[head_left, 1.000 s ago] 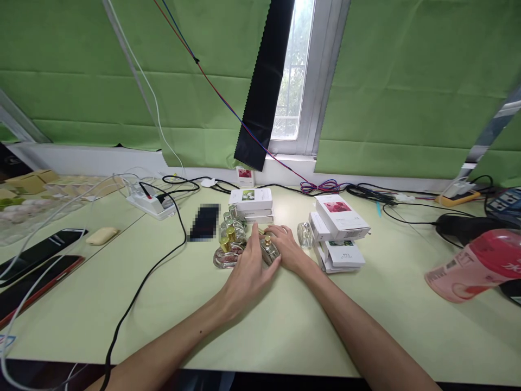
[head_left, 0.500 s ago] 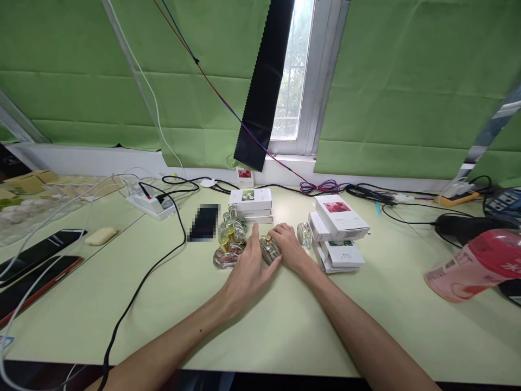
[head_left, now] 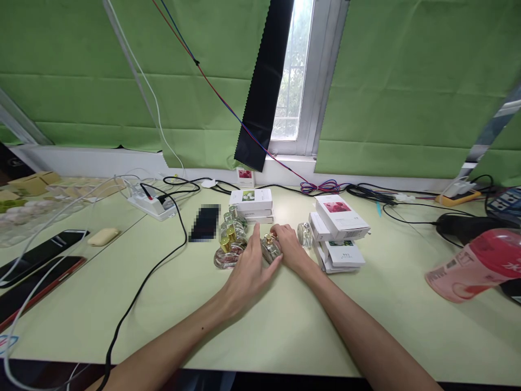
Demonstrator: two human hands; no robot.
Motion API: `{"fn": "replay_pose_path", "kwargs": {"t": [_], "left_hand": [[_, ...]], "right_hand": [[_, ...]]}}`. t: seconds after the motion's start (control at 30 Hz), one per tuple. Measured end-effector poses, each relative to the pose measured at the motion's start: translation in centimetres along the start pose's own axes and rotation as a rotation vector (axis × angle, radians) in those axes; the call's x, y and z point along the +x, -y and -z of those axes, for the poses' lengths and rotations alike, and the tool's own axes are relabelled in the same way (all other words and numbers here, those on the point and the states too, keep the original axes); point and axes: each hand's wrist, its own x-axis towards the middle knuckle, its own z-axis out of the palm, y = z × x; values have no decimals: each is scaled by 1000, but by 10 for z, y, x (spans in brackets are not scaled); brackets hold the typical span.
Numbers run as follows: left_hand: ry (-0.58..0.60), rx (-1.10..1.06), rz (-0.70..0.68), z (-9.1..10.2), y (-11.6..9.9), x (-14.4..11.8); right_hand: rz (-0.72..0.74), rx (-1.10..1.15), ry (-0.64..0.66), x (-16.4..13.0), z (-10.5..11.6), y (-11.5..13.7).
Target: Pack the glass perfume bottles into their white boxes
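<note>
Both of my hands meet at a small round glass perfume bottle (head_left: 271, 251) with a gold cap, lying in the middle of the pale green table (head_left: 285, 320). My left hand (head_left: 248, 271) cups it from the left, thumb under it. My right hand (head_left: 290, 247) wraps it from the right, fingertips at the cap. Just left of my hands stands a cluster of similar gold-capped bottles (head_left: 228, 244). One more clear bottle (head_left: 304, 234) stands right of my right hand.
White perfume boxes are stacked behind the bottles (head_left: 251, 205) and to the right (head_left: 337, 231). A power strip (head_left: 150, 203) and black cable (head_left: 142, 282) lie at left, phones (head_left: 36, 266) at the left edge, a pink bottle (head_left: 472, 266) at right.
My right hand's fingers have curled in a little closer over the bottle's cap. Otherwise both hands and the bottle stay in place.
</note>
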Motion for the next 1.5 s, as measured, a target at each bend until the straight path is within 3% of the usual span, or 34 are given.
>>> {"fn": "replay_pose_path", "kwargs": {"t": [0.33,0.97,1.5], "left_hand": [[-19,-15,-9,-5,4,1],[-51,-49,-49,-12,18,3],[-44,-60,-51,-14,20,5]], "right_hand": [[12,-20,-198,2,-17,-13],[-22,243,-326,-2,-12,-9],[-66,335,-420,-3,-7,-3]]}}
